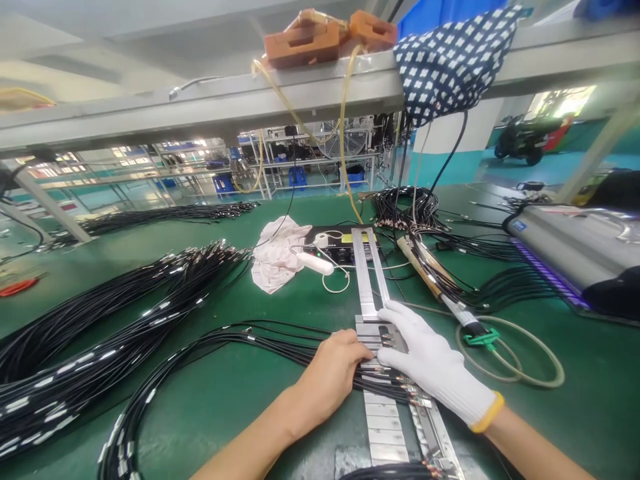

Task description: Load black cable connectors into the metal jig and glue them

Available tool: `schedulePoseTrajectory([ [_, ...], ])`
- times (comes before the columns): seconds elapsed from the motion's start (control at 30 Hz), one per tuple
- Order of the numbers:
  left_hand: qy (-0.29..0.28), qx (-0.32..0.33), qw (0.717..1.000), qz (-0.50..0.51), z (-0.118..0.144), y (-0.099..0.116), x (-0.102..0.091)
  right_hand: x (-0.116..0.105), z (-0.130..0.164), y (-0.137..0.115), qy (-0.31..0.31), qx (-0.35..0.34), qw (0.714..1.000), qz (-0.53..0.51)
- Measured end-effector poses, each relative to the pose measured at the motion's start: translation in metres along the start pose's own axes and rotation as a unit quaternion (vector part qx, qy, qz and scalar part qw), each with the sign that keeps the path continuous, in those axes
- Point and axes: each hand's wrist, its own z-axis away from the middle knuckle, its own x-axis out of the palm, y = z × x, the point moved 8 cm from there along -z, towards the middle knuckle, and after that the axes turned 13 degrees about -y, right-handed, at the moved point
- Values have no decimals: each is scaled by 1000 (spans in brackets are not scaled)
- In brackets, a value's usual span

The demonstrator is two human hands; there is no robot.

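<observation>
A long metal fixture point(369, 280) runs down the middle of the green bench point(240, 393) toward me. Thin black cables point(260, 337) with copper-tipped ends lie across it. My bare left hand point(333, 373) rests on the cable ends at the fixture's left side, fingers curled over them. My right hand point(430, 360), in a white knit glove with a yellow cuff, presses flat on the fixture and the cable tips from the right. The two hands nearly touch.
Big bundles of black cables point(100, 313) cover the left of the bench. A crumpled white cloth point(275, 257), a black box with a white handpiece point(316, 262), a wooden-handled tool with a hose loop point(505, 363) and a grey machine point(565, 247) lie beyond.
</observation>
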Motion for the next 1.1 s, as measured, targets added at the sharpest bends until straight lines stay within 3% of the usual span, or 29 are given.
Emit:
schedulePoseTrajectory([
  [0.17, -21, -24, 997, -64, 5, 17, -3, -3, -5, -1, -34, 39, 998, 21],
  [0.27, -74, -37, 991, -107, 7, 27, 3, -5, -8, 2, -37, 40, 998, 20],
  [0.37, -100, -19, 992, -79, 8, 31, 6, -5, -9, 5, -27, 33, 999, 11],
  [0.53, -94, -36, 995, 18, 8, 18, -9, -3, -4, 7, 9, 21, 1000, -7],
  [0.67, -75, -62, 995, 37, 14, 7, -23, -5, -1, 11, 31, 37, 997, -54],
  [0.9, -73, -99, 988, 89, 14, -9, -19, -7, -5, 29, 86, 23, 986, -143],
  [1.1, -45, -89, 982, 163, 9, -17, -18, -6, -12, 33, 92, -51, 960, -261],
])
